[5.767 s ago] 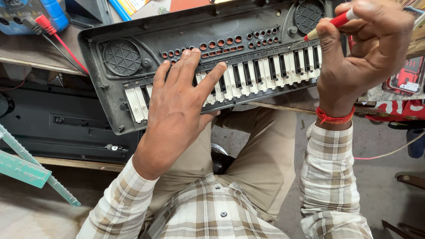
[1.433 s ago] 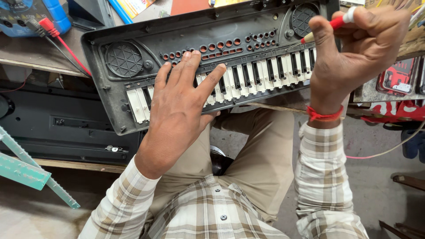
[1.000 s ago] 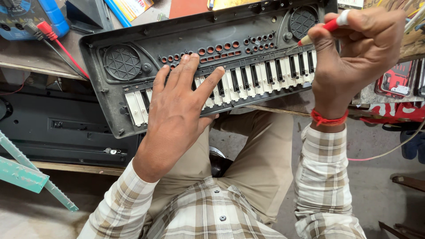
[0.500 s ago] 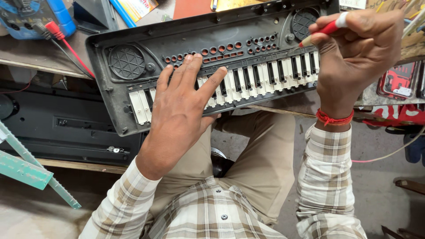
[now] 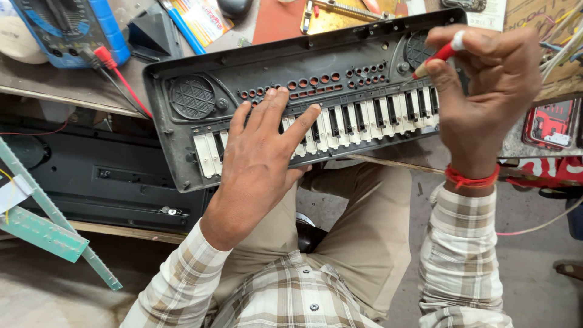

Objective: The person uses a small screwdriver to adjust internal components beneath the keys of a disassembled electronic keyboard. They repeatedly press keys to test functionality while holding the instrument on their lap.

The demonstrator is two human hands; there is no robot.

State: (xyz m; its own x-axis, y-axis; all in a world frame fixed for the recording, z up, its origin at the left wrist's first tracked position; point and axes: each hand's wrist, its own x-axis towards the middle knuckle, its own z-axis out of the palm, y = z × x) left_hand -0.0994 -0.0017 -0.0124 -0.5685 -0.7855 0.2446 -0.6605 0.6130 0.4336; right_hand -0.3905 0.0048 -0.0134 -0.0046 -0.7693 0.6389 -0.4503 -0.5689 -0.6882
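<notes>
Across the tabletop edge point(image 5: 73, 97) and the person's lap lies a small black electronic keyboard point(image 5: 303, 67), tilted, its near edge overhanging the tabletop toward the knees. White and black keys point(image 5: 364, 118) face the camera; rows of round button holes sit above them, with a speaker grille point(image 5: 192, 97) at the left end and another at the right.

Left hand point(image 5: 264, 161): spread flat, palm down, fingers pressing the keys and the panel near the middle. It grips nothing; it pins the case.

Right hand point(image 5: 486, 85): closed around a red-handled screwdriver point(image 5: 442, 53), pinched between thumb and fingers, its tip angled down near the right grille. Tip contact cannot be told.

Surroundings: blue multimeter point(image 5: 67, 27) with a red probe lead point(image 5: 118, 76) at upper left; another black casing point(image 5: 109, 176) on a shelf below the tabletop; green strips of circuit board point(image 5: 42, 231) at lower left; red tool case point(image 5: 549, 124) at right.

Risks, as judged:
- Only the left palm and the lap hold the overhanging case; easing the pressure could let it slide off.
- An angled tip could slip and gouge the plastic or the grille.
- Heavy palm load may strain or crack the keys.
- Loose wires at right could snag the wrist.
</notes>
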